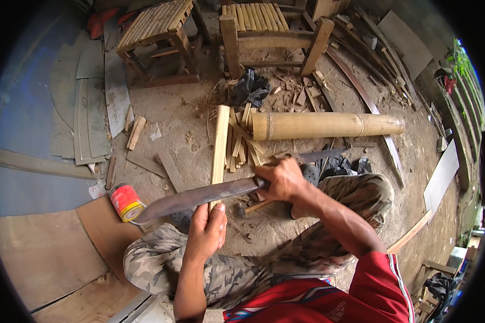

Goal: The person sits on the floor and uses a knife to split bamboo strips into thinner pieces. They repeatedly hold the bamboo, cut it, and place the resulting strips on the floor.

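My left hand (pixel 205 230) is closed round the lower end of a pale split bamboo strip (pixel 220 145), which points away from me. In my right hand (pixel 282 180) is the handle of a machete (pixel 199 197). Its broad dark blade lies across the strip just above my left fingers, with the tip toward the left. Whether the edge is cutting into the strip I cannot tell. Beyond my hands, a thick bamboo pole (pixel 318 125) lies crosswise on the ground, and several split bamboo pieces (pixel 239 145) are heaped by its left end.
A red and yellow can (pixel 126 203) lies near the blade tip. Beside my right hand are a second dark blade (pixel 321 155) and a hammer (pixel 251 209). Two bamboo-slat stools (pixel 155 24) stand at the back, with a black plastic bag (pixel 250 88) before them. Planks (pixel 374 56) lie along the right.
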Demonstrator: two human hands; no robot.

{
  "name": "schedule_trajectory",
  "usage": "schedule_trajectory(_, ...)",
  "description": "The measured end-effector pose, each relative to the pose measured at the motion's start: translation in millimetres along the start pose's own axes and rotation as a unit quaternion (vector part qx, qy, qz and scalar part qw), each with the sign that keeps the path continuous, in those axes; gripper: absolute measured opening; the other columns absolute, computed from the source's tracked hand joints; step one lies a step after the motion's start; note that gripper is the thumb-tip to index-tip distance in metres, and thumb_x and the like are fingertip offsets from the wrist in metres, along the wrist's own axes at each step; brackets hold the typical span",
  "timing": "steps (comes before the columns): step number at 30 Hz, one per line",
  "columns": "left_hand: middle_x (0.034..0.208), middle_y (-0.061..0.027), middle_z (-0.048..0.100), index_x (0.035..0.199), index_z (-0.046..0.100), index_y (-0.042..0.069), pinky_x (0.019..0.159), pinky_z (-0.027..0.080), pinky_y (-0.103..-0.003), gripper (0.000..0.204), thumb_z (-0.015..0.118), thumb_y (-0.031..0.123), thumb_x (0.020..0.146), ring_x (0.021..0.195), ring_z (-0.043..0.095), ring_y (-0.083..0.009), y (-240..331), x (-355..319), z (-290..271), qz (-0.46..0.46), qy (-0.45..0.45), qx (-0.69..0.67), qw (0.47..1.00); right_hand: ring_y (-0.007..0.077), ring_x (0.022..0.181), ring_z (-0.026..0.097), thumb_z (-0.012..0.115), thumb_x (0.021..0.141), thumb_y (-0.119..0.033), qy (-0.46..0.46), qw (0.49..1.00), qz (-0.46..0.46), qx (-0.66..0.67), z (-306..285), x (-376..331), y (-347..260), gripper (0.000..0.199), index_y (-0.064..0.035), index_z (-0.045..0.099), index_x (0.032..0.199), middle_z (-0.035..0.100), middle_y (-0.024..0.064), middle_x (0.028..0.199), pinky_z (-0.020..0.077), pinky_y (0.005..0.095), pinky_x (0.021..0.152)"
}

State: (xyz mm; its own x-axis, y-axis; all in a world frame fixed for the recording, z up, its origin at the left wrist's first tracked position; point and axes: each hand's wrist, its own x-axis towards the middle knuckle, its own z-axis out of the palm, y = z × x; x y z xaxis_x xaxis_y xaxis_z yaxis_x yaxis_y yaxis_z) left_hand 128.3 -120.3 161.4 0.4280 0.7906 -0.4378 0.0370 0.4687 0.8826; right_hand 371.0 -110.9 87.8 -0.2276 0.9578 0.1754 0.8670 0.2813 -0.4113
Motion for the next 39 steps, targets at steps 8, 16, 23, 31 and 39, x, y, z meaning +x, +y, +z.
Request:
schedule_trajectory(8, 0.066, 0.0037, 0.041, 0.126, 0.050, 0.005, 0.036, 0.032, -0.019, 0.026, 0.045, 0.018, 0.105, 0.043, 0.034, -0.0018, 1.5, 3.5, -1.6, -0.031, 0.009, -0.030, 0.999, 0.0350, 0.057, 0.061, 0.073, 0.066, -0.028, 0.023, 0.998, 0.046, 0.026, 2.3, 14.6, 23.8, 0.022, -0.0123, 0.061, 0.075, 0.059, 0.0110, 0.057, 0.0483, 0.0454, 0.053)
schedule_trajectory(16, 0.067, 0.0033, 0.040, 0.128, 0.050, 0.004, 0.035, 0.032, -0.019, 0.028, 0.044, 0.018, 0.105, 0.044, 0.034, -0.0021, 1.5, -5.0, -9.8, -0.049, 0.003, -0.043, 0.998, 0.0288, 0.053, 0.062, 0.068, 0.075, -0.031, 0.084, 0.995, -0.032, -0.035, 3.5, 11.5, 50.1, 0.016, -0.0167, 0.069, 0.082, 0.064, 0.0068, 0.062, 0.0496, 0.0417, 0.050)
schedule_trajectory(23, 0.065, 0.0043, 0.039, 0.131, 0.049, 0.007, 0.033, 0.030, -0.019, 0.029, 0.045, 0.016, 0.104, 0.042, 0.031, -0.0015, -2.2, -1.8, 0.0, -0.082, 0.024, -0.042, 0.995, 0.0170, 0.040, 0.046, 0.061, 0.083, -0.031, 0.004, 0.999, -0.051, -0.016, 5.5, 1.6, -8.5, 0.015, -0.0175, 0.065, 0.081, 0.054, -0.0017, 0.052, 0.0396, 0.0389, 0.038)
schedule_trajectory(31, 0.067, 0.0033, 0.041, 0.132, 0.047, 0.007, 0.034, 0.033, -0.021, 0.029, 0.044, 0.016, 0.104, 0.042, 0.032, -0.0026, 5.6, -5.3, -5.9, -0.050, 0.004, -0.071, 0.996, 0.0142, 0.043, 0.052, 0.069, 0.079, -0.026, -0.003, 0.998, -0.009, -0.057, 7.5, 6.7, 3.7, 0.014, -0.0125, 0.068, 0.082, 0.061, 0.0012, 0.058, 0.0458, 0.0334, 0.041)
schedule_trajectory(39, 0.066, 0.0041, 0.038, 0.133, 0.048, 0.006, 0.034, 0.029, -0.018, 0.030, 0.044, 0.015, 0.105, 0.042, 0.031, -0.0014, 10.8, -13.5, -4.6, -0.034, -0.034, -0.052, 0.997, 0.0098, 0.041, 0.046, 0.056, 0.091, -0.025, 0.061, 0.990, 0.117, -0.046, -16.1, 13.8, 46.9, 0.019, -0.0111, 0.066, 0.083, 0.053, 0.0004, 0.051, 0.0391, 0.0320, 0.034)
